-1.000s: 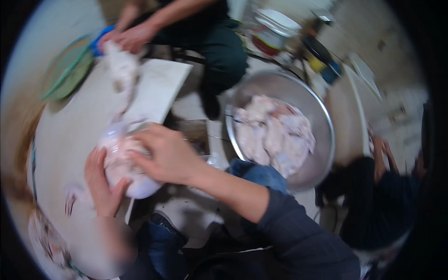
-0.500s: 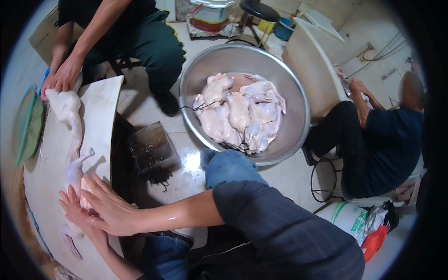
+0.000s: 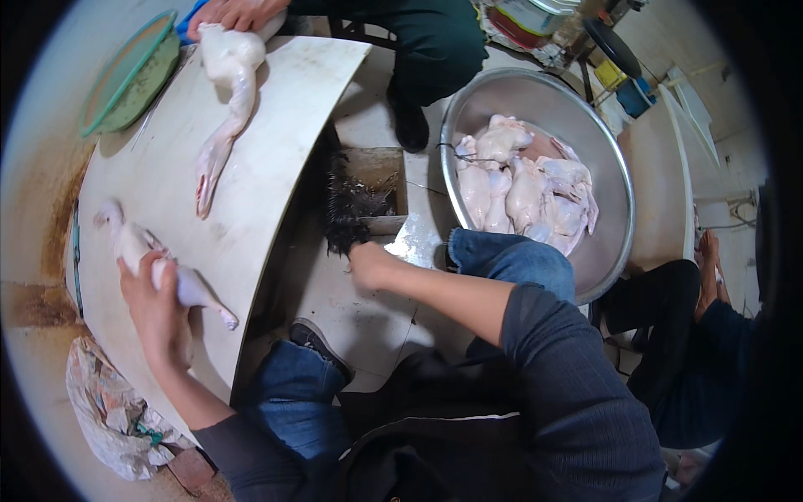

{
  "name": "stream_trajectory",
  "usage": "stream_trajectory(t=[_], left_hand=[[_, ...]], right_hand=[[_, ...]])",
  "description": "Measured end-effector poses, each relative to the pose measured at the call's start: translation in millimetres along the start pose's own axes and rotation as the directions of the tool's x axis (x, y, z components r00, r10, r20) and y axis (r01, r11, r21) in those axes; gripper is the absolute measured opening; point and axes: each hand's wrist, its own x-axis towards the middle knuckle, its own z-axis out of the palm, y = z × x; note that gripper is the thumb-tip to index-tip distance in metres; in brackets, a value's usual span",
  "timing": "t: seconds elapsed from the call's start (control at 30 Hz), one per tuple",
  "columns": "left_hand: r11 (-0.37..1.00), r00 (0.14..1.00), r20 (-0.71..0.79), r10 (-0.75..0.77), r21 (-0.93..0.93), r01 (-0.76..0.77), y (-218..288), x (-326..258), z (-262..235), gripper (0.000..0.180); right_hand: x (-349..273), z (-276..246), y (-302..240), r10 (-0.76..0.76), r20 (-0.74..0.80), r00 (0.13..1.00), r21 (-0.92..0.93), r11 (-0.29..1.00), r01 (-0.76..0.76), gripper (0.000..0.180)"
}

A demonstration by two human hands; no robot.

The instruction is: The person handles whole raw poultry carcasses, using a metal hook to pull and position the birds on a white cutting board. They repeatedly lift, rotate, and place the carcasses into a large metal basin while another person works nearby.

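"Holding what, that left hand of yours?"

"My left hand (image 3: 155,297) is bent around a plucked bird (image 3: 130,241) on the pale bench (image 3: 288,92), at the left of the frame. I've got it gripped by the body, and one leg sticks out toward the lower right."

"And the right one?"

"My right hand (image 3: 374,266) is off the bench, near the middle of the frame. It's curled at the lower end of a dark, ragged clump (image 3: 345,227). My fingertips are hidden, so I can't tell whether they've closed on it. Just beside the clump is an open box (image 3: 388,225)."

"What's around you?"

"A long-necked bird (image 3: 236,71) lies farther up the bench, a co-worker's hands (image 3: 242,12) on its far end at the top. The green basin (image 3: 144,90) is upper left. Right of centre, a wide metal basin (image 3: 615,222) holds several more plucked birds (image 3: 527,192), my knee (image 3: 519,259) overlapping its lower rim."
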Motion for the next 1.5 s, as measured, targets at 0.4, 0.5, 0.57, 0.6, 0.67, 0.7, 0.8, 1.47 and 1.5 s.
stream_trajectory(t=[0.4, 0.5, 0.57, 0.6, 0.67, 0.7, 0.8, 1.47, 1.5], left_hand=[[0.957, 0.972, 0.220, 0.084, -0.290, -0.017, 31.5, -7.2, -24.6, 0.018], [0.989, 0.985, -0.127, 0.121, -0.067, -0.130, 6.2, -4.6, -9.4, 0.056], [0.945, 0.968, -0.175, 0.178, 0.305, -0.119, 0.2, -2.1, 0.2, 0.067], [0.964, 0.986, -0.103, 0.135, 0.246, -0.106, -4.0, -1.6, -3.0, 0.075], [0.982, 0.992, -0.002, 0.124, 0.147, -0.122, 4.6, 2.4, -10.9, 0.074], [0.987, 0.991, 0.049, 0.122, 0.097, -0.126, 6.8, 2.4, -12.0, 0.073], [0.975, 0.975, 0.028, 0.222, 0.026, -0.223, 10.7, -6.8, -18.5, 0.074], [0.660, 0.538, -0.411, 0.736, 0.259, -0.705, 123.9, -29.0, 22.3, 0.030], [0.658, 0.524, -0.440, 0.730, 0.242, -0.713, 124.2, -23.0, 25.3, 0.037]], right_hand=[[42.0, 30.4, 64.7, 0.219, -0.495, 0.841, 0.432, 0.902, 0.019, 0.025], [22.2, 21.3, 36.4, 0.127, -0.563, 0.817, 0.136, 0.989, -0.059, 0.025], [8.0, 15.5, 22.5, 0.064, -0.702, 0.709, 0.079, 0.997, -0.012, 0.029], [5.5, 13.3, 19.5, 0.041, -0.745, 0.666, 0.068, 0.998, 0.014, 0.029], [0.6, -0.4, 16.3, 0.109, -0.779, 0.617, 0.115, 0.993, -0.029, 0.036], [-2.6, -7.3, 14.2, 0.237, -0.721, 0.651, 0.329, 0.944, 0.021, 0.038], [-10.6, -31.0, -8.6, 0.329, -0.662, 0.673, 0.630, 0.731, 0.262, 0.044], [-129.8, -72.3, -134.2, -0.433, -0.373, 0.821, 0.667, 0.490, 0.561, 0.019], [-131.7, -78.5, -131.9, -0.483, -0.096, 0.870, 0.830, 0.444, 0.338, 0.021]])
